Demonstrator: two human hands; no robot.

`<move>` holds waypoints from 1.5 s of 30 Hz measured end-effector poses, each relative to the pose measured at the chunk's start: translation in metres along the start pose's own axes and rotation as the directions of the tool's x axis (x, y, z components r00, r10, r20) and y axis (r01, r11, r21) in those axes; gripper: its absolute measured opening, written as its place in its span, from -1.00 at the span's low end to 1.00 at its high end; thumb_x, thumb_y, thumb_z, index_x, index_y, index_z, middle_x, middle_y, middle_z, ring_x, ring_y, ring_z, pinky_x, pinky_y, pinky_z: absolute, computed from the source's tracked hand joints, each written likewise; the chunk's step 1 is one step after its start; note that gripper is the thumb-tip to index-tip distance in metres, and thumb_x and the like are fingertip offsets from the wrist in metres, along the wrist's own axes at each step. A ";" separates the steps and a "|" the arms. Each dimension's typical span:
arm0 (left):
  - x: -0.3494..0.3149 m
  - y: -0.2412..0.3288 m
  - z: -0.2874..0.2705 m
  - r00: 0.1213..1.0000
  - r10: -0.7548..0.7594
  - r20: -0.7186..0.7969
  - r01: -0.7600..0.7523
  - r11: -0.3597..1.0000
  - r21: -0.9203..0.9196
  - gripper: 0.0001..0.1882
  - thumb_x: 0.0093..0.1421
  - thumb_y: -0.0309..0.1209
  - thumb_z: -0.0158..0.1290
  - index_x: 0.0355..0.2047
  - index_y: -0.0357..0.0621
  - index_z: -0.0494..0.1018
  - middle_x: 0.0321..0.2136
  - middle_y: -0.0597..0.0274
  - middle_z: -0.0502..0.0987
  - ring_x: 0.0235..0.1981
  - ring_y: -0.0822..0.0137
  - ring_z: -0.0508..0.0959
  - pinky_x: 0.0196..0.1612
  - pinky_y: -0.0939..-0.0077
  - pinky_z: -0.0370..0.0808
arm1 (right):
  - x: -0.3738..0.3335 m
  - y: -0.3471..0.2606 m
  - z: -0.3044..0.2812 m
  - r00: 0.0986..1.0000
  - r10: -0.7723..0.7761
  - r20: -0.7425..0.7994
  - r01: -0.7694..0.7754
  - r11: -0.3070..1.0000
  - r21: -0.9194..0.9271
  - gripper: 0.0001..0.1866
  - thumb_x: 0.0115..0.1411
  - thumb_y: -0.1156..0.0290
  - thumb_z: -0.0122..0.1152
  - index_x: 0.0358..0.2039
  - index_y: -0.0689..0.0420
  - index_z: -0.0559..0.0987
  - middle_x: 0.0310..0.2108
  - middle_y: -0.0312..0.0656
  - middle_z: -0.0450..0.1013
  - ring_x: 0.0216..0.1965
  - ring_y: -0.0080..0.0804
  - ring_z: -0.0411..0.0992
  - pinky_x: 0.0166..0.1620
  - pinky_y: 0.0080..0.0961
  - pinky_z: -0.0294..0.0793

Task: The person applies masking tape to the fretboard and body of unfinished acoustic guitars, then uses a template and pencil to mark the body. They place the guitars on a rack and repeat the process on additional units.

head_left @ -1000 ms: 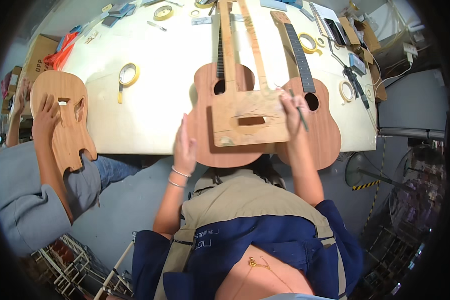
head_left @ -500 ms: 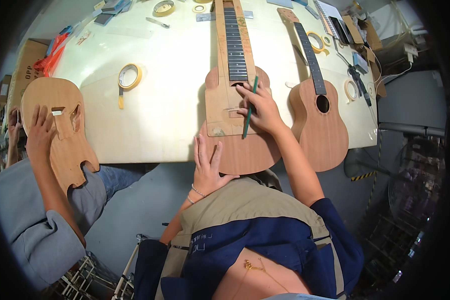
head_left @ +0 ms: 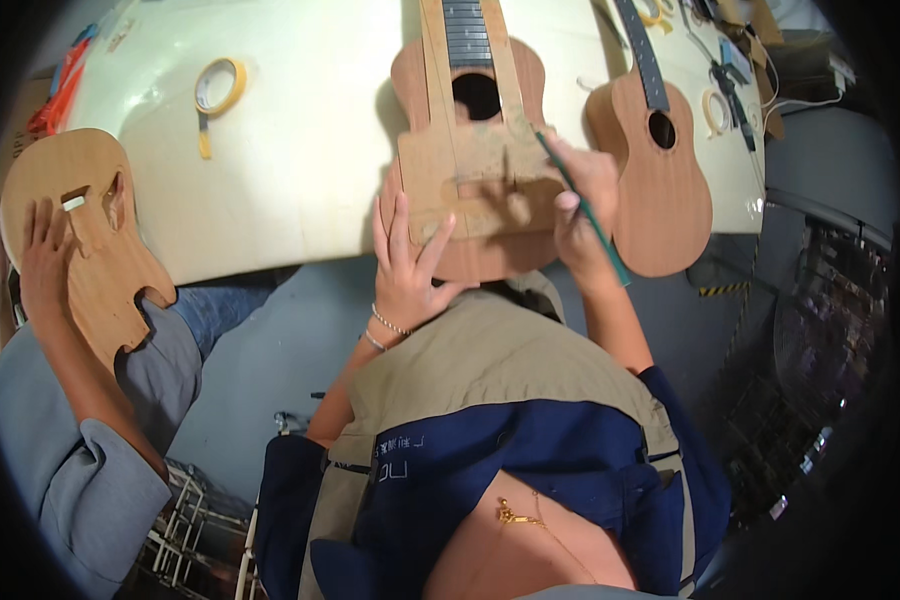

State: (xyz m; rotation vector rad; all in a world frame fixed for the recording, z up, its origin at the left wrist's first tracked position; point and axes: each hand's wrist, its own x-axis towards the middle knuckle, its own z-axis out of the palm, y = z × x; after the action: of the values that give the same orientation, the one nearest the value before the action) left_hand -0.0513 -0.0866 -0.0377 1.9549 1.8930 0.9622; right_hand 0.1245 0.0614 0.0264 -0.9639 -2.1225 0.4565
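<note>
A small wooden guitar (head_left: 492,262) lies on the table in front of me, its lower end toward my body. On its top rests a flat tan template (head_left: 428,182) with two long prongs flanking the fretboard (head_left: 464,35); the round sound hole (head_left: 475,97) shows between them. My left hand (head_left: 410,262) is open, fingers spread over the lower left edge of the template and guitar body. My right hand (head_left: 588,195) grips a long green pencil (head_left: 607,247) beside the template's right edge. The pencil slants, its upper end near the template.
A second small guitar (head_left: 662,220) lies to the right. Tape rolls (head_left: 220,87) and cables (head_left: 800,95) are on and beside the table (head_left: 300,170). At left, a co-worker's hand (head_left: 45,260) rests on a wooden guitar body (head_left: 110,250) with cutouts.
The template has shifted toward the guitar's lower end, uncovering the sound hole. My right hand moved with the pencil from the template's middle to its right side. The view has shifted too.
</note>
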 end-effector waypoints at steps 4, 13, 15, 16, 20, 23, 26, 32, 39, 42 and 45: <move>-0.005 -0.002 0.001 1.000 -0.002 -0.001 0.002 1.000 -0.018 -0.12 -0.28 -0.02 0.31 0.10 0.00 0.34 0.22 -0.36 -0.05 0.20 -0.38 0.00 0.19 -0.19 0.06 | -0.019 -0.004 -0.001 0.990 0.056 0.128 -0.088 0.961 0.263 -0.86 0.13 0.50 0.11 -0.30 0.22 0.58 -0.42 -0.17 0.50 -0.38 -0.26 0.33 -0.24 -0.41 0.32; -0.005 -0.004 0.005 0.999 0.024 -0.030 -0.024 1.000 0.010 -0.19 -0.15 0.08 0.21 0.09 -0.02 0.34 0.20 -0.36 0.00 0.21 -0.34 0.02 0.19 -0.24 0.04 | -0.017 0.000 0.020 0.966 -0.116 0.231 0.129 0.991 -0.041 -0.88 -0.11 0.47 0.33 -0.50 0.03 0.58 -0.58 -0.37 0.44 -0.48 -0.36 0.33 -0.37 -0.45 0.32; -0.006 -0.004 0.005 0.999 0.018 -0.032 -0.017 1.000 0.008 -0.18 -0.18 0.06 0.23 0.10 -0.02 0.34 0.19 -0.36 0.00 0.21 -0.34 0.02 0.19 -0.24 0.04 | -0.006 0.002 0.008 0.981 -0.108 0.162 0.149 0.952 -0.267 -0.93 0.06 0.46 0.21 -0.54 0.12 0.58 -0.61 -0.27 0.39 -0.54 -0.32 0.27 -0.45 -0.42 0.24; -0.006 -0.004 0.004 0.999 0.015 -0.038 -0.014 1.000 0.005 -0.17 -0.19 0.05 0.24 0.10 -0.02 0.34 0.19 -0.36 0.00 0.21 -0.34 0.02 0.19 -0.24 0.04 | -0.005 0.003 0.003 0.953 0.085 0.290 0.020 0.940 -0.341 -0.88 0.12 0.42 0.18 -0.52 0.16 0.58 -0.58 -0.25 0.41 -0.56 -0.39 0.33 -0.47 -0.47 0.29; -0.005 -0.004 0.005 0.999 0.023 -0.025 -0.023 0.999 -0.026 -0.13 -0.26 0.00 0.29 0.10 -0.01 0.34 0.20 -0.36 -0.01 0.21 -0.33 0.01 0.19 -0.24 0.04 | -0.012 -0.005 0.034 0.758 0.472 0.451 -0.649 0.620 0.442 -0.75 0.16 0.34 0.13 -0.54 0.25 0.58 -0.58 -0.11 0.43 -0.52 -0.21 0.38 -0.39 -0.39 0.31; -0.006 -0.004 0.003 1.000 0.005 -0.030 -0.006 0.999 -0.037 -0.12 -0.28 0.00 0.30 0.11 0.01 0.33 0.20 -0.35 -0.02 0.22 -0.33 -0.01 0.19 -0.25 0.03 | -0.011 0.003 0.024 0.917 0.367 0.155 -0.396 0.877 0.271 -0.82 0.18 0.40 0.07 -0.45 0.21 0.57 -0.50 -0.12 0.50 -0.44 -0.25 0.47 -0.32 -0.39 0.39; -0.006 -0.006 0.002 0.999 0.033 -0.035 -0.033 0.999 0.005 -0.11 -0.27 0.01 0.29 0.12 0.03 0.31 0.21 -0.32 -0.03 0.21 -0.34 -0.01 0.19 -0.23 0.04 | -0.016 0.036 0.021 0.906 0.386 -0.172 -0.395 0.918 -0.024 -0.83 0.14 0.39 0.11 -0.49 0.22 0.48 -0.51 -0.09 0.49 -0.46 -0.09 0.44 -0.34 -0.30 0.38; -0.006 -0.007 0.005 0.999 0.021 -0.036 -0.022 1.000 -0.018 0.06 -0.23 0.07 0.28 0.24 -0.06 0.10 0.25 -0.23 -0.04 0.22 -0.29 0.02 0.19 -0.12 0.06 | -0.018 0.043 0.039 0.752 0.658 -0.042 -0.583 0.694 0.423 -0.73 -0.04 0.50 0.33 -0.61 0.16 0.34 -0.64 -0.31 0.27 -0.55 -0.58 0.24 -0.44 -0.58 0.30; -0.002 0.002 -0.004 0.998 -0.056 0.039 0.053 0.995 0.089 0.01 0.03 0.36 -0.15 0.24 -0.23 0.07 0.25 -0.14 0.02 0.25 -0.19 0.03 0.22 -0.06 -0.01 | -0.006 0.085 -0.089 0.769 0.638 -0.016 -0.297 0.380 0.876 -0.64 0.05 0.64 0.23 -0.63 0.03 0.21 -0.56 -0.36 0.34 -0.43 -0.66 0.33 -0.34 -0.71 0.37; 0.003 0.008 -0.014 0.996 -0.074 -0.056 0.080 0.989 0.124 -0.17 0.13 0.13 -0.02 0.19 -0.31 0.15 0.17 -0.15 0.19 0.20 -0.12 0.16 0.21 0.06 0.08 | -0.055 0.135 -0.207 0.623 0.738 -0.260 -0.365 0.568 0.738 -0.65 0.03 0.65 0.23 -0.62 0.00 0.25 -0.54 -0.38 0.35 -0.46 -0.69 0.33 -0.33 -0.75 0.39; 0.029 0.044 -0.011 0.933 -0.169 -0.318 0.264 0.922 0.284 -0.43 0.18 -0.29 0.07 0.13 -0.34 0.22 0.08 -0.14 0.31 0.14 -0.03 0.29 0.14 0.19 0.23 | -0.128 0.214 -0.301 0.602 0.693 -0.397 -0.271 0.646 0.714 -0.60 0.08 0.64 0.19 -0.63 -0.02 0.17 -0.46 -0.31 0.41 -0.39 -0.69 0.34 -0.26 -0.80 0.34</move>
State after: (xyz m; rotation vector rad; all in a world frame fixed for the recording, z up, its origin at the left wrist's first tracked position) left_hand -0.0251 -0.0667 0.0057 1.7826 2.5143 0.9624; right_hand 0.5124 0.1081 0.0386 -1.1297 -0.9173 0.8677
